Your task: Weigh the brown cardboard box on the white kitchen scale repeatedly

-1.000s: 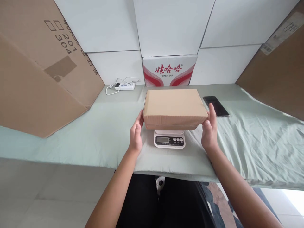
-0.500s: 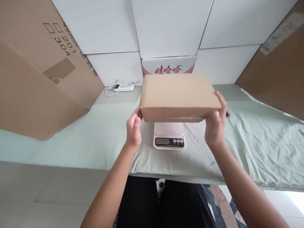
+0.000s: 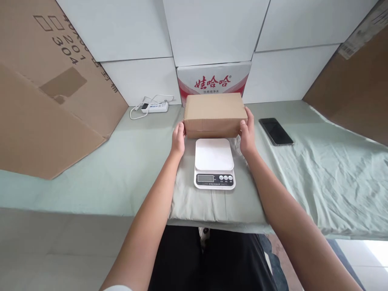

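A plain brown cardboard box (image 3: 214, 114) sits on the pale green cloth-covered table (image 3: 318, 178), just beyond the white digital kitchen scale (image 3: 214, 163). Left hand (image 3: 178, 138) and right hand (image 3: 247, 133) clasp its ends; level, even pressure suits.

box (image 3: 214, 115) behind scale (image 3: 214, 163), phone (image 3: 275, 131) right

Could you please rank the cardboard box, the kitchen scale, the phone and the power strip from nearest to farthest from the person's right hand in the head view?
1. Cardboard box: touched by the right hand at its right end.
2. Kitchen scale: just left of the hand.
3. Phone: to the right, on the cloth.
4. Power strip: far left, by the wall.
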Tool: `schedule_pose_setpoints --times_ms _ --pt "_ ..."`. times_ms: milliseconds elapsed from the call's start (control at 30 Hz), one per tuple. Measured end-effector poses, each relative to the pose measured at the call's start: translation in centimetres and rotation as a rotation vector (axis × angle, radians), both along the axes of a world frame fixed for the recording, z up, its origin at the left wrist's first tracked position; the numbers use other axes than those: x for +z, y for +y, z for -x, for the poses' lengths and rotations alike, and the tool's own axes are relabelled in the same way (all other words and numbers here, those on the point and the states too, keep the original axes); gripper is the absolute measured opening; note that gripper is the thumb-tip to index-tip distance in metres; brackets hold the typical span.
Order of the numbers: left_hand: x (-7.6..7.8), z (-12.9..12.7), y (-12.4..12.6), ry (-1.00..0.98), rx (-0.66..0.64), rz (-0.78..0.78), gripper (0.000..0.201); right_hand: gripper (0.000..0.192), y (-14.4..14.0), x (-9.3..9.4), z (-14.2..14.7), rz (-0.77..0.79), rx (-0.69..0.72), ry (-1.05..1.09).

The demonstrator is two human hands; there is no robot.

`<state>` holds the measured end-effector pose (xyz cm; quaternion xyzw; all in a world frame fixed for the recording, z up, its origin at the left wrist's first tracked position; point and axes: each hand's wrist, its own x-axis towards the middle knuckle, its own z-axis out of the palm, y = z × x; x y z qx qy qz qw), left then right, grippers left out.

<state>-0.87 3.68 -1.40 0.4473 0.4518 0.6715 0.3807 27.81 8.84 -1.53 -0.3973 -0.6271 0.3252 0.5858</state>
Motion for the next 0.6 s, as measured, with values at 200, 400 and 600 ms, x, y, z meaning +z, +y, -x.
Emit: schedule_pose_setpoints --times_ms 200,400,600 --pt "-0.5 -0.6 -0.2 0.012 -0.029 0.045 0.099 0.098 1.3 -1.3 -0.5 0.081 -0.043 0.005" --pt "-0.7 0.8 0.4 0.033 0.07 0.057 0.101 0.099 2.3 -2.6 -1.4 0.048 -0.028 0.006" --pt "-0.8 1.6 0.7 -0.024 0.08 0.085 0.105 0.093 2.6 -3.2 -2.1 0.008 -0.048 0.022"
